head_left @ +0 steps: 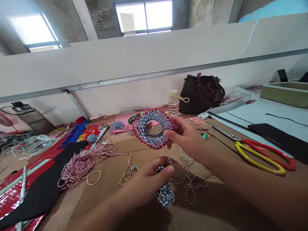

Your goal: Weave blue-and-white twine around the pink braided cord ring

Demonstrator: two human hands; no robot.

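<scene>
A round woven cord ring [141, 125], black and white with a red beaded-looking edge, is held up tilted above the table. My right hand [185, 136] grips its right side, thumb in front. Lower down, my left hand [154, 176] has its fingers closed round a black-and-white cord bundle [166, 195], which hangs below the palm. A thin strand runs between the ring and my left hand. Loose dark-and-light cord [190, 183] lies on the brown cardboard [108, 199] beneath. To the left sits a tangled pile of pink-and-white cord [79, 165].
Scissors [260, 150] with red and yellow handles lie at right, beside white sheets [279, 112] and a black piece [279, 138]. Behind are a bottle [173, 102], a dark handbag [202, 93] and a metal bowl [132, 120]. Black material [53, 179] lies at left.
</scene>
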